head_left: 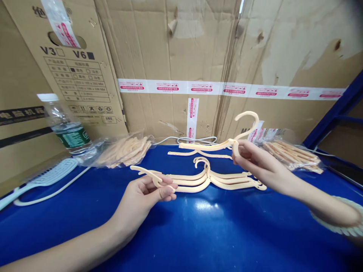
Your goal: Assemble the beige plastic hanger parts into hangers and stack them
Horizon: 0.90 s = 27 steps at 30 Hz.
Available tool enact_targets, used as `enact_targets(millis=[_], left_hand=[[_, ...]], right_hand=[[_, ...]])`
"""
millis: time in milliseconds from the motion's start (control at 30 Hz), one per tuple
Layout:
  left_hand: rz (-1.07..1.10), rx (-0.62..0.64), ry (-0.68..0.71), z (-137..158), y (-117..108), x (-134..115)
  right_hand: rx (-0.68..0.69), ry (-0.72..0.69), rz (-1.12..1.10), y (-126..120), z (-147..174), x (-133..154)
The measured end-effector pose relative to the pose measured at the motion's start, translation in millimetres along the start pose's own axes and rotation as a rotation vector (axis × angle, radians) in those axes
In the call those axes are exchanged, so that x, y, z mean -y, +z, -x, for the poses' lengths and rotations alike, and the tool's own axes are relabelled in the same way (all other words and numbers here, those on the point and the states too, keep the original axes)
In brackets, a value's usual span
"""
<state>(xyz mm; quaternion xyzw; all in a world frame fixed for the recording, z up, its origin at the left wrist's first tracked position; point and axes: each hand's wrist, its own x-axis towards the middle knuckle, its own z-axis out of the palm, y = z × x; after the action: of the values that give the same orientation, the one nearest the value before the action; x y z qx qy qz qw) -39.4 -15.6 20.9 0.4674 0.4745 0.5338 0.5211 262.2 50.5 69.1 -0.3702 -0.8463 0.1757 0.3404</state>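
My left hand point(149, 192) is closed in a pinch on a thin curved cream hanger piece point(144, 170), whose free end points up and left. Part of that piece is hidden by my fingers. My right hand point(259, 160) grips a cream clothes hanger point(205, 145) near its joint; the hook rises above the hand and one arm reaches left. Its other arm is mostly covered by the fingers. On the table between both hands lies a stack of several cream hangers point(195, 187), hooks together. Behind it lies another hanger part point(184, 153), partly overlapped by the held hanger.
Clear bags of cream hanger pieces lie at left point(127, 151) and right point(292, 153). A water bottle point(70, 132) and a pale blue hairbrush point(53, 173) are at left. Cardboard point(170, 56) walls the back of the blue table point(210, 234); a white cable point(170, 139) runs along it.
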Motion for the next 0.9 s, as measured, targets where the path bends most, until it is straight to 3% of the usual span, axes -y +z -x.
enact_targets(millis=[167, 333, 533, 733, 900], left_hand=[[0.12, -0.056, -0.061, 0, 5, -8], [0.208, -0.021, -0.05, 0, 8, -9], [0.164, 0.063, 0.043, 2, 6, -5], [0.06, 0.098, -0.081, 6, 3, -1], [0.082, 0.069, -0.061, 6, 5, -6]], right_hand=[[-0.051, -0.008, 0.062, 5, 9, 7], [0.04, -0.038, -0.003, 2, 19, 10], [0.078, -0.014, -0.067, 3, 24, 19], [0.053, -0.049, -0.103, 9, 30, 25], [0.033, -0.103, -0.091, 12, 34, 27]])
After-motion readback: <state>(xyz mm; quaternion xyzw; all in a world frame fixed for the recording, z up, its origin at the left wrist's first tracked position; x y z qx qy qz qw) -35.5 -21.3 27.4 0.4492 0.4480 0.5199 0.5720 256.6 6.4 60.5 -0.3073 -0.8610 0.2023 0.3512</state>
